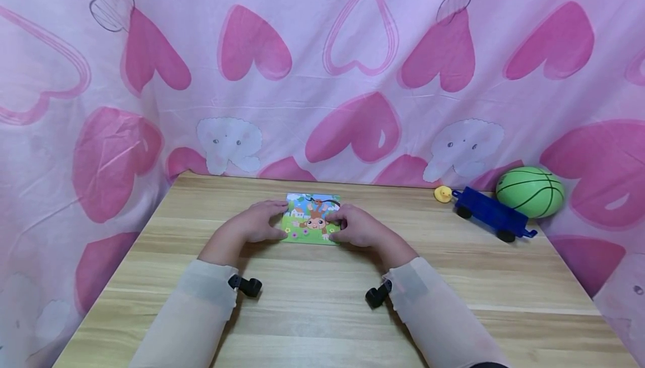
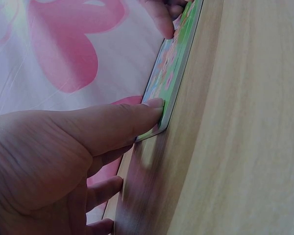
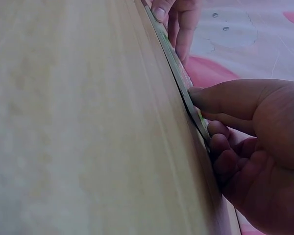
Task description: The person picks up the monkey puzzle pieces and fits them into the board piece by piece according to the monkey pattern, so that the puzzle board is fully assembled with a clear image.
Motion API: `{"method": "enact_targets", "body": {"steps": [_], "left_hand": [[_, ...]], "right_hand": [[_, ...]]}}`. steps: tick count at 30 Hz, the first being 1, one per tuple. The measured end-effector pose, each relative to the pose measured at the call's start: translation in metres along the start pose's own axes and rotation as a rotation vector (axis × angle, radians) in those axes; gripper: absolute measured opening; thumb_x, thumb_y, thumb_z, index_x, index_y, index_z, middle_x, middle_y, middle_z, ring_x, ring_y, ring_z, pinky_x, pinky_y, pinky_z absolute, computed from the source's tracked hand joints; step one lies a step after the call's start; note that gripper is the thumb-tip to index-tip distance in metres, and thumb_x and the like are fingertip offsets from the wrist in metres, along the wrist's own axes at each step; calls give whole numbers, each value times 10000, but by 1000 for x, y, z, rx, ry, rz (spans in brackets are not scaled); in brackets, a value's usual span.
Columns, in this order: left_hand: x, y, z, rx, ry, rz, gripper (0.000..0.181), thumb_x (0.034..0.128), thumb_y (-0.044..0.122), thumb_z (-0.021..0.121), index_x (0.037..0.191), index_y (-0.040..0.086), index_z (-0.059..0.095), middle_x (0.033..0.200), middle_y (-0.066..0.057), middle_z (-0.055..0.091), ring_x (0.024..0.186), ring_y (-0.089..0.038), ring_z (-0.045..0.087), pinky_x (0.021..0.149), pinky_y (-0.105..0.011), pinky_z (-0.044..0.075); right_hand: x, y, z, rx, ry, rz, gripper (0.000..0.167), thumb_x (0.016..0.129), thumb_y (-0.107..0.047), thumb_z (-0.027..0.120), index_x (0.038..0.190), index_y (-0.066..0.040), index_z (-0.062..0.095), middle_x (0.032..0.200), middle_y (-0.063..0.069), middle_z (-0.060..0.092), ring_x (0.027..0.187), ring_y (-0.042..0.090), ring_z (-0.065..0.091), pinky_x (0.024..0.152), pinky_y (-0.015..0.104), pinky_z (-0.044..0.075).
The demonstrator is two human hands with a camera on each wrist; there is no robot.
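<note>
A thin, square picture board [image 1: 308,231] with a cartoon monkey, a house and flowers lies near the far middle of the wooden table. My left hand [image 1: 261,222] holds its left side; in the left wrist view the thumb [image 2: 149,111] rests on the near corner. At the opposite side my right hand [image 1: 356,226] pinches the edge, thumb on top. Curled fingers [image 3: 225,152] sit at the board's edge in the right wrist view, where a dark gap shows under that edge. The left fingertips beyond the board's side are partly hidden.
Toward the right back of the wooden table [image 1: 302,312] stand a small yellow duck [image 1: 443,194], a blue toy wagon [image 1: 491,214] with black wheels and a green ball [image 1: 530,192]. A pink heart-patterned curtain [image 1: 322,77] hangs along the back and both sides.
</note>
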State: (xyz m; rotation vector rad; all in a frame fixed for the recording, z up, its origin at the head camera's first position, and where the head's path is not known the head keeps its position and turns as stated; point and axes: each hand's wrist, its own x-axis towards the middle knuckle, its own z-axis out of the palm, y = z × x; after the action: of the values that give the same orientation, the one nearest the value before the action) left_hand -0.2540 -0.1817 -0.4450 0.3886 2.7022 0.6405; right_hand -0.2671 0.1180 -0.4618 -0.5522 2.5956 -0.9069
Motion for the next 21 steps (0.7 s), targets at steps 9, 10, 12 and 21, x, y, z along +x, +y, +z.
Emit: {"method": "enact_targets", "body": {"steps": [9,10,12,21], "left_hand": [[1,-2,1,6,0,12,788,955,363,810,1637,174,462,1751,-77,374,1649,-405,265,1355,-620,234],[1,-2,1,8,0,13,789,956,364,809,1638,175,460,1752,-75,373,1650,-404,264,1356,-618,233],[2,-2,0,11,3,16,794,953,366,811,1638,171,459,1752,-78,373,1649,-406,264,1356,-619,232],[0,-4,-1,24,17,16,797,957,375,806,1640,163,455,1754,-81,367,1647,-410,267,1355,-620,234]], "right_hand": [[-1,1,-1,-28,-12,-26,420,982,-149,776,1398,-190,734,1026,37,609,908,171,542,794,297,477],[-1,1,-1,-30,-13,-26,421,984,-147,773,1401,-193,732,1021,38,607,909,173,542,796,299,475],[0,0,-1,-28,-13,-31,421,986,-152,771,1402,-195,731,1017,35,608,915,173,548,806,302,480],[5,5,0,18,4,-66,395,995,-128,751,1384,-191,744,984,34,591,870,171,529,764,294,449]]}}
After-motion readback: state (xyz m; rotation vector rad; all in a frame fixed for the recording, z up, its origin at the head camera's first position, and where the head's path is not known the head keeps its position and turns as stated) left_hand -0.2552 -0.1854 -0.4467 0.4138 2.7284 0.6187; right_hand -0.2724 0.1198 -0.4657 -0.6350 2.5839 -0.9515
